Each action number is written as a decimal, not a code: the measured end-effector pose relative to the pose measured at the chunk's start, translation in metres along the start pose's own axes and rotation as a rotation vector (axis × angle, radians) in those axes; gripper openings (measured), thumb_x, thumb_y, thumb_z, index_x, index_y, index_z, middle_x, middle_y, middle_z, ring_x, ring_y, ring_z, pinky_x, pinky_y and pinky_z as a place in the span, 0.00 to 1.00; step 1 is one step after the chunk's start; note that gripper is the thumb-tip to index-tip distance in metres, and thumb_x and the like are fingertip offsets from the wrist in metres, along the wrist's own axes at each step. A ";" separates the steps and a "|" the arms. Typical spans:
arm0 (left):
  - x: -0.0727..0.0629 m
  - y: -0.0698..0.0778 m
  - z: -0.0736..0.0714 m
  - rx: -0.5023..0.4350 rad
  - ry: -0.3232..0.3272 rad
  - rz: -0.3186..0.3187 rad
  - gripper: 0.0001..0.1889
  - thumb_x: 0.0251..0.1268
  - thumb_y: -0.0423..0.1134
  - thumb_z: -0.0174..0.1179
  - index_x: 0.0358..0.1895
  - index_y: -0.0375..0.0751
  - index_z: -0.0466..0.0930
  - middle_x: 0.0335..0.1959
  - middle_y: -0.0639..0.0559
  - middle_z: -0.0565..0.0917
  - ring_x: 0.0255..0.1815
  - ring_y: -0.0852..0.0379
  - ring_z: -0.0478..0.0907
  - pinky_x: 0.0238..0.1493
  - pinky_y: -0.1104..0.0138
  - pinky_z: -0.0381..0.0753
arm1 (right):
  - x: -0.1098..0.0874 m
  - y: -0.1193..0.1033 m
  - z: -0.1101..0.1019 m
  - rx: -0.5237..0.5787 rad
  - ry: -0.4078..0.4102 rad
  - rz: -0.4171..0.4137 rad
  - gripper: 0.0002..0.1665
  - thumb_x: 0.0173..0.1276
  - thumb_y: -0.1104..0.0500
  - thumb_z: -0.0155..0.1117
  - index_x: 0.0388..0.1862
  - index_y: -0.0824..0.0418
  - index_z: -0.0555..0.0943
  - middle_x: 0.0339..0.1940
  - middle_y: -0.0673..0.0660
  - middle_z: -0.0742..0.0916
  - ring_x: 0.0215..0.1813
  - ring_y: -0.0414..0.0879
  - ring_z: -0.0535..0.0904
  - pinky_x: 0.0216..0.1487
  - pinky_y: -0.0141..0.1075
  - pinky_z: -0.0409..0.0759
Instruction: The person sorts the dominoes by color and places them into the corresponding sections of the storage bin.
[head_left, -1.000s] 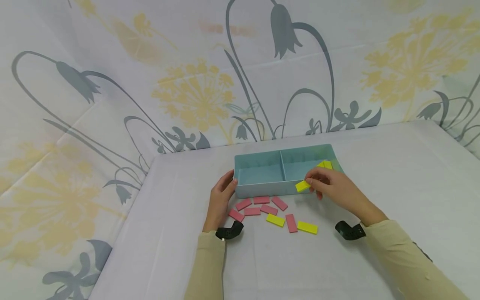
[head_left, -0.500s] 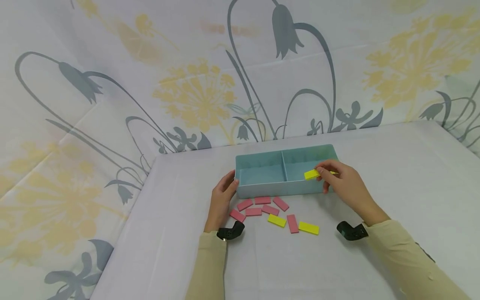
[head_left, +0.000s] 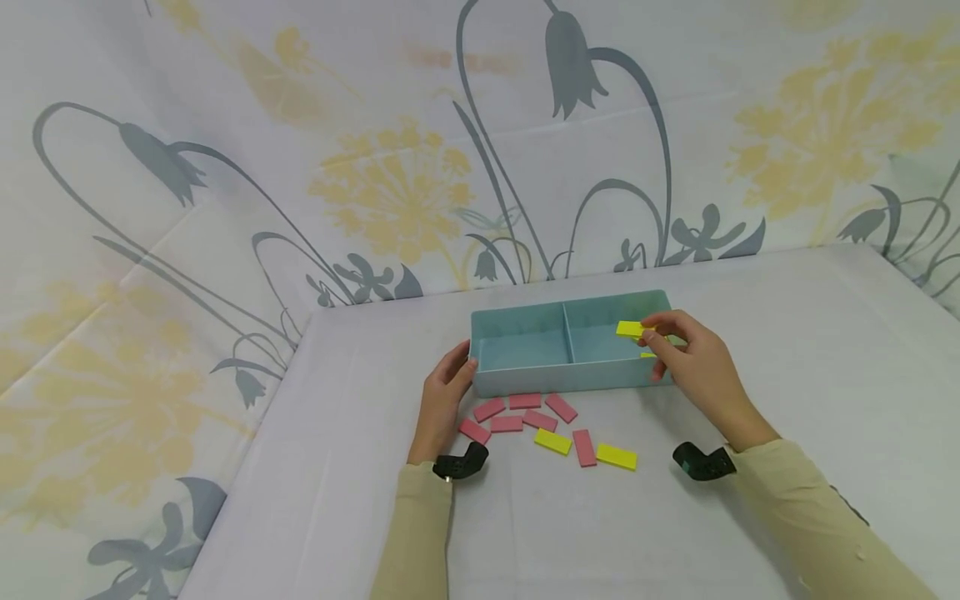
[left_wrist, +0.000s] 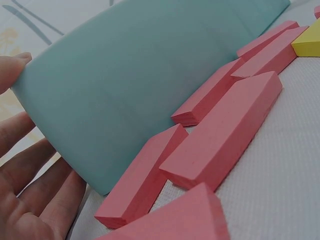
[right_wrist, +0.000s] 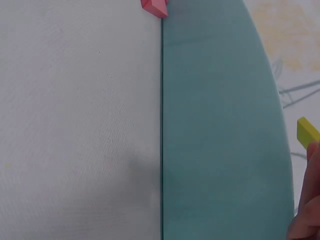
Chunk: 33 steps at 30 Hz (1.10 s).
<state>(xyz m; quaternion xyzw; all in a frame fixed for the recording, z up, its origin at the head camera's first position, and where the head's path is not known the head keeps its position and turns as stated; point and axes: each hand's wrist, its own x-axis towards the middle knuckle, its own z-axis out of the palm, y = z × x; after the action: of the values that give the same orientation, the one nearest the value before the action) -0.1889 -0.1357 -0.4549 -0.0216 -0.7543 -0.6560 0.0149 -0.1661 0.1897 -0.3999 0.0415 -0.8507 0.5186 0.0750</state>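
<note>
A pale blue-green box (head_left: pixel 525 381) with two compartments stands on the white cloth. At its left end, my left hand (head_left: pixel 442 400) touches it, the thumb at the front corner of the rim and the fingers lying along the end wall. Over the right compartment, my right hand (head_left: pixel 697 367) pinches a flat yellow block (head_left: pixel 628 329) between thumb and fingers. That same yellow block (right_wrist: pixel 306 132) shows at the right wrist view's edge, above the box rim. Another yellow block (head_left: pixel 647 355) shows partly inside the right compartment, mostly hidden behind the hand.
Several pink blocks (head_left: pixel 507 423) lie loose in front of the box, some close to its front wall (left_wrist: pixel 115 95). Two yellow blocks (head_left: pixel 617 457) lie among and beside them. Behind, a patterned cloth (head_left: pixel 390 183) rises as a backdrop.
My right hand has carried the yellow block from near the front rim up and back over the right compartment. My left hand stays at the box's left end.
</note>
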 end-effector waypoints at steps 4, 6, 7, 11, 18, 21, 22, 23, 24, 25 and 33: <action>-0.004 0.007 0.000 0.004 -0.006 -0.017 0.30 0.56 0.61 0.52 0.62 0.56 0.65 0.62 0.55 0.66 0.60 0.62 0.64 0.58 0.62 0.65 | 0.000 0.000 0.000 -0.027 0.000 0.022 0.19 0.65 0.44 0.51 0.49 0.53 0.72 0.40 0.56 0.81 0.21 0.57 0.76 0.24 0.34 0.70; -0.005 0.010 0.000 0.009 -0.009 -0.018 0.31 0.57 0.60 0.52 0.63 0.53 0.64 0.62 0.53 0.66 0.60 0.61 0.64 0.58 0.61 0.65 | 0.000 0.002 0.000 -0.044 -0.001 0.018 0.20 0.65 0.43 0.51 0.49 0.54 0.72 0.39 0.56 0.81 0.20 0.57 0.75 0.22 0.34 0.70; -0.006 0.012 0.001 0.012 -0.009 -0.024 0.31 0.58 0.60 0.52 0.63 0.51 0.63 0.63 0.53 0.66 0.60 0.60 0.64 0.58 0.61 0.65 | 0.000 0.003 0.000 -0.054 -0.004 0.015 0.20 0.65 0.43 0.51 0.49 0.54 0.72 0.39 0.56 0.81 0.19 0.57 0.74 0.20 0.34 0.69; -0.010 0.020 0.001 -0.009 -0.026 -0.015 0.32 0.60 0.57 0.52 0.64 0.46 0.62 0.63 0.49 0.66 0.61 0.58 0.63 0.58 0.61 0.65 | -0.001 0.007 0.000 -0.095 -0.020 0.008 0.21 0.65 0.43 0.50 0.48 0.55 0.72 0.38 0.57 0.81 0.16 0.57 0.71 0.15 0.35 0.67; -0.007 0.014 0.000 -0.019 -0.016 -0.027 0.31 0.59 0.57 0.53 0.64 0.47 0.63 0.62 0.51 0.66 0.60 0.59 0.64 0.58 0.61 0.65 | 0.001 0.010 0.001 -0.124 -0.068 0.038 0.19 0.67 0.45 0.49 0.48 0.57 0.72 0.40 0.56 0.80 0.16 0.54 0.73 0.16 0.34 0.69; -0.002 0.005 0.000 -0.021 -0.001 -0.029 0.31 0.56 0.59 0.54 0.63 0.51 0.65 0.61 0.54 0.67 0.60 0.61 0.64 0.58 0.62 0.65 | 0.000 0.011 0.001 -0.119 -0.077 0.040 0.18 0.67 0.46 0.49 0.48 0.57 0.71 0.40 0.56 0.80 0.16 0.55 0.73 0.16 0.35 0.70; -0.001 0.002 0.001 -0.015 0.004 -0.029 0.31 0.56 0.60 0.54 0.62 0.53 0.65 0.61 0.56 0.68 0.60 0.61 0.64 0.58 0.62 0.65 | 0.000 0.011 0.001 -0.119 -0.079 0.039 0.18 0.67 0.46 0.49 0.48 0.57 0.71 0.40 0.56 0.80 0.17 0.55 0.73 0.15 0.35 0.70; 0.000 0.000 0.001 -0.013 0.007 -0.026 0.30 0.55 0.61 0.53 0.62 0.55 0.66 0.61 0.56 0.68 0.60 0.62 0.64 0.58 0.62 0.66 | 0.000 0.011 0.001 -0.119 -0.081 0.036 0.18 0.67 0.47 0.49 0.48 0.57 0.71 0.40 0.56 0.80 0.17 0.55 0.73 0.15 0.35 0.70; 0.001 -0.001 0.001 -0.012 0.009 -0.025 0.30 0.55 0.61 0.53 0.61 0.56 0.66 0.61 0.57 0.68 0.59 0.62 0.64 0.58 0.62 0.66 | 0.000 0.012 0.001 -0.121 -0.085 0.035 0.19 0.67 0.47 0.49 0.49 0.57 0.71 0.41 0.56 0.80 0.17 0.54 0.73 0.15 0.35 0.71; 0.001 -0.002 0.001 -0.017 0.009 -0.023 0.30 0.55 0.61 0.54 0.61 0.57 0.66 0.61 0.57 0.68 0.59 0.62 0.64 0.58 0.62 0.66 | -0.001 0.012 0.002 -0.120 -0.090 0.035 0.19 0.67 0.46 0.49 0.49 0.58 0.71 0.41 0.57 0.80 0.17 0.54 0.73 0.15 0.35 0.71; 0.001 0.000 0.000 -0.023 -0.003 -0.015 0.27 0.58 0.58 0.53 0.61 0.56 0.65 0.62 0.56 0.67 0.60 0.62 0.64 0.58 0.62 0.66 | 0.001 0.016 0.004 -0.125 -0.112 0.058 0.25 0.64 0.40 0.49 0.51 0.56 0.70 0.41 0.56 0.79 0.17 0.52 0.75 0.16 0.37 0.72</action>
<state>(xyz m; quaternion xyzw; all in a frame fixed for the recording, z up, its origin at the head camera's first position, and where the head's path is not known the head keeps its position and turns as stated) -0.1900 -0.1360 -0.4552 -0.0171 -0.7469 -0.6646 0.0084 -0.1697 0.1934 -0.4150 0.0412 -0.8852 0.4632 0.0148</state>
